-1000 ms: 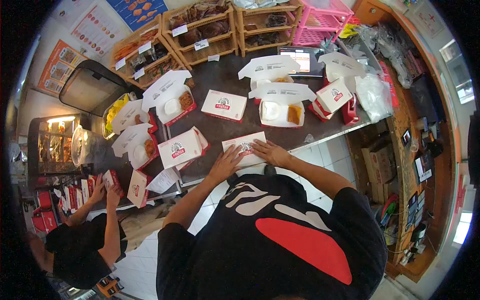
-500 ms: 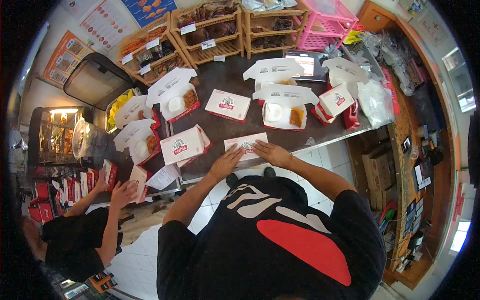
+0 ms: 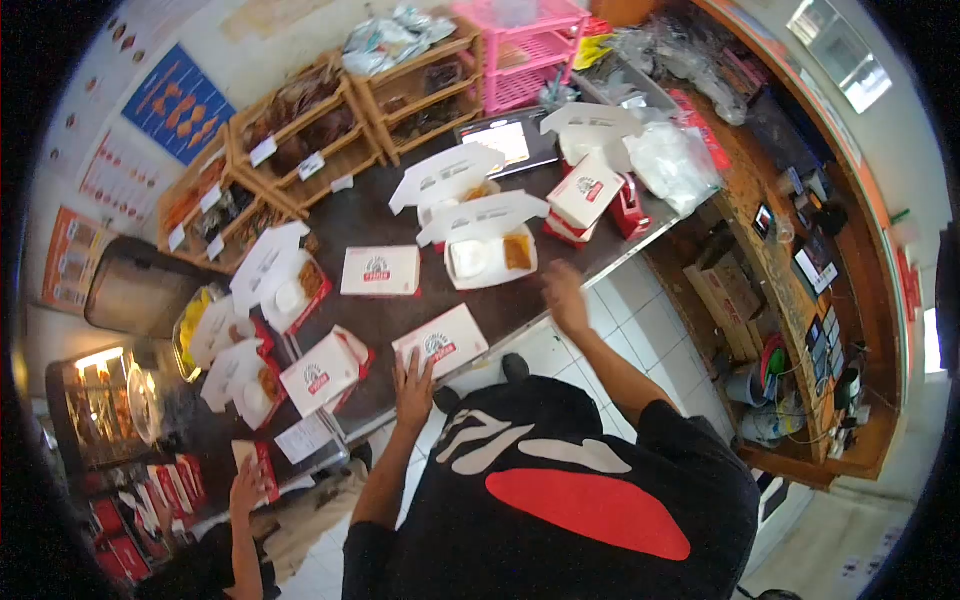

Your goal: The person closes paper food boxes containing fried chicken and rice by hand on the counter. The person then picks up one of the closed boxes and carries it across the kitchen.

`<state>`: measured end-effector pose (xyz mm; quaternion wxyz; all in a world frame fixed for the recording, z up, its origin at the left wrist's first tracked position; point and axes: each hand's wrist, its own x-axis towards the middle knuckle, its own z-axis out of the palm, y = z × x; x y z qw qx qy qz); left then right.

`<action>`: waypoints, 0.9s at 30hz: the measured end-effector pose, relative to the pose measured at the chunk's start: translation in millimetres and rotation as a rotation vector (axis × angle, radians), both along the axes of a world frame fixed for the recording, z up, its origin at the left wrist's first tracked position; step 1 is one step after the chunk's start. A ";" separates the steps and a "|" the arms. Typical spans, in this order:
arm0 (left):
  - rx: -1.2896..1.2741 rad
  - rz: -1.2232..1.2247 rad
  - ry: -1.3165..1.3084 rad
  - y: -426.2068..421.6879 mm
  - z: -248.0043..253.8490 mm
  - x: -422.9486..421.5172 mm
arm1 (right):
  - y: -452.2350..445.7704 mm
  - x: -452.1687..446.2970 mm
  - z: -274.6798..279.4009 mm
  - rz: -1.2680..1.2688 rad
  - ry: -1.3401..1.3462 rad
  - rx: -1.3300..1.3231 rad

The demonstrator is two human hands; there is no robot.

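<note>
My left hand (image 3: 413,388) lies with fingers spread on the near left part of a closed white and red food box (image 3: 452,338) at the counter's front edge. Off to the right, my right hand (image 3: 567,297) is lifted away from that box. It is slightly blurred, with loosely extended fingers and nothing visible in it. Nearest to it is an open food box (image 3: 493,279) holding a white rounded portion (image 3: 468,260) and an orange-brown piece (image 3: 517,252). Another closed box (image 3: 381,271) lies farther back on the counter.
Several open boxes with food stand at the left (image 3: 290,300). Stacked closed boxes (image 3: 585,192) are at the right, beside plastic bags (image 3: 672,167). Wicker racks (image 3: 300,130) and a tablet (image 3: 507,144) line the back. A co-worker's hand (image 3: 247,487) holds a box at lower left.
My right hand has left the closed box and moved right, toward the open box. My left hand stays on the lid. The view has turned, and the closed box now sits at a slant.
</note>
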<state>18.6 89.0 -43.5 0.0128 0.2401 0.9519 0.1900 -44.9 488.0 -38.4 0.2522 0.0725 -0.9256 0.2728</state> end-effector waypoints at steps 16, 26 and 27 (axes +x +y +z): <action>0.016 0.125 -0.147 27.1 31.2 3.8 | 293.0 -78.5 5.7 -0.327 -0.584 -1.333; 0.050 0.090 0.098 35.2 30.1 -5.1 | 271.4 -52.7 -72.1 -0.628 -0.336 -0.112; 0.083 0.085 0.113 35.5 28.5 -6.3 | 255.3 -48.4 -59.2 -0.665 -0.383 -0.157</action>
